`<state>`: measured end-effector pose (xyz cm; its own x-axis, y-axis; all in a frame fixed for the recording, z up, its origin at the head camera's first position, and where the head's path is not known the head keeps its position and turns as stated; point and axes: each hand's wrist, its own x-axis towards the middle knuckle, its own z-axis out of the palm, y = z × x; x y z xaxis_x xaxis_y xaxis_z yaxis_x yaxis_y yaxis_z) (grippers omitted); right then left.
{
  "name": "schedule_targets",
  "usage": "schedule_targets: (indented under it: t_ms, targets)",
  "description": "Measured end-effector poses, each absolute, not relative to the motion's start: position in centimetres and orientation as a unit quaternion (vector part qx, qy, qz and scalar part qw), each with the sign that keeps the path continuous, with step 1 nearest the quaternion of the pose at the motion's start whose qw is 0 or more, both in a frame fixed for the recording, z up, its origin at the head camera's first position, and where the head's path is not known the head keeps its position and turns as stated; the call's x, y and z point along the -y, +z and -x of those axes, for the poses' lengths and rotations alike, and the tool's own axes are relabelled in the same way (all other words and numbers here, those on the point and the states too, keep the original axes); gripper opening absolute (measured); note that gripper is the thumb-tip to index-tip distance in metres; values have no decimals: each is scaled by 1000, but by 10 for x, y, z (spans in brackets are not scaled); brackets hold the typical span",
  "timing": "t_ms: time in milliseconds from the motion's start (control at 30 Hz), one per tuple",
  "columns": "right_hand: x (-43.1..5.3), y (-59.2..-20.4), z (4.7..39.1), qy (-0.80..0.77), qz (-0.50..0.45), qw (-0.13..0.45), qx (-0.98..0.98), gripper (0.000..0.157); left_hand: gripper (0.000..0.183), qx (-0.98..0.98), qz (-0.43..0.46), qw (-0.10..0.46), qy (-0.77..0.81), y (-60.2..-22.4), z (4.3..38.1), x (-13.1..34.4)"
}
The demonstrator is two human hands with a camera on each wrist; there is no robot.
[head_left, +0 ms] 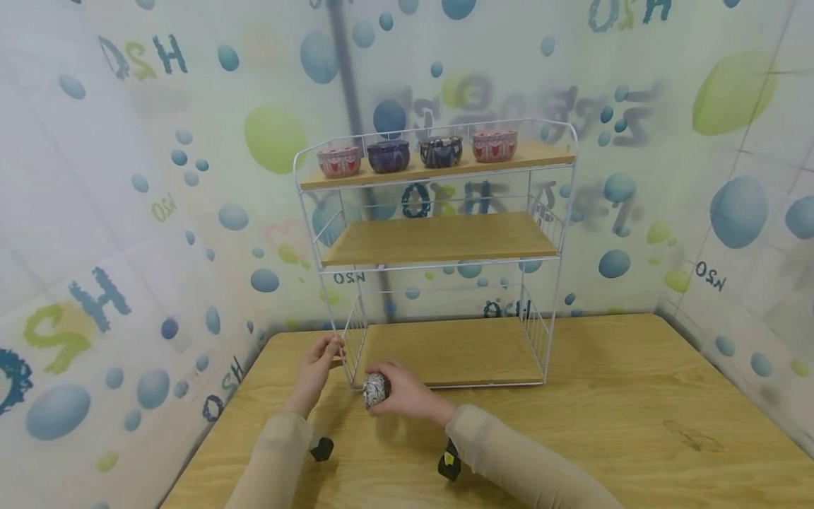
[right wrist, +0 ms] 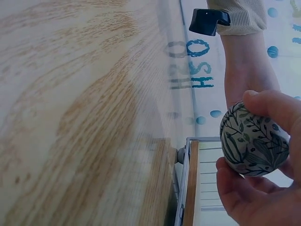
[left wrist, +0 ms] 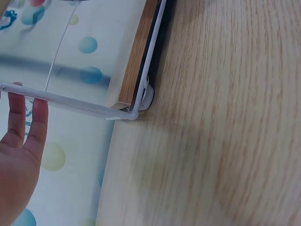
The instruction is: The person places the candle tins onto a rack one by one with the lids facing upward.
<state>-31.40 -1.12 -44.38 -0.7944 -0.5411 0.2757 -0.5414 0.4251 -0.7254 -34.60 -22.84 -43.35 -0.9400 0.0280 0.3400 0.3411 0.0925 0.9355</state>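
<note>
My right hand (head_left: 407, 393) grips a small round tin (head_left: 375, 391) with a dark leaf pattern on a pale ground. In the right wrist view, thumb and fingers are curled round the sides of the tin (right wrist: 254, 139), its patterned face turned toward the other arm. This hand is at the front left corner of the bottom shelf board (head_left: 451, 350). On the left, my left hand (head_left: 318, 364) holds the front left post of a white wire shelf rack (head_left: 552, 318). Its fingers (left wrist: 40, 115) lie against the white post (left wrist: 70, 100) in the left wrist view.
Several patterned round tins, such as a red and white one (head_left: 494, 146) and a dark blue one (head_left: 388, 156), stand in a row on the top board. The middle board (head_left: 439, 238) is bare. The rack stands on a wooden table (head_left: 610, 396) before a patterned curtain (head_left: 191, 283).
</note>
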Motion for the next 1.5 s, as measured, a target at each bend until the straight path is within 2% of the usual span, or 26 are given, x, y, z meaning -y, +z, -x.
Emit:
schedule_targets:
  t_ms: [67, 200, 433, 800, 1067, 1233, 1500]
  targets:
    - [11, -444, 313, 433, -321, 0, 842, 66, 32, 731, 128, 126, -658, -438, 348, 230]
    - [11, -444, 314, 439, -323, 0, 839, 68, 25, 732, 129, 128, -657, -439, 348, 231]
    - [8, -440, 314, 464, -333, -2, 821, 69, 16, 735, 137, 110, -655, -419, 331, 225]
    - [5, -438, 316, 495, -315, -20, 810, 68, 16, 736, 125, 104, -657, -420, 337, 225]
    - [5, -442, 320, 505, -289, -28, 813, 74, 28, 731, 121, 111, -662, -436, 349, 230]
    - [5, -441, 320, 504, -289, -18, 814, 77, 27, 733, 132, 119, -656, -437, 350, 230]
    - [5, -437, 319, 506, -294, -4, 811, 73, 25, 730, 149, 127, -655, -438, 350, 231]
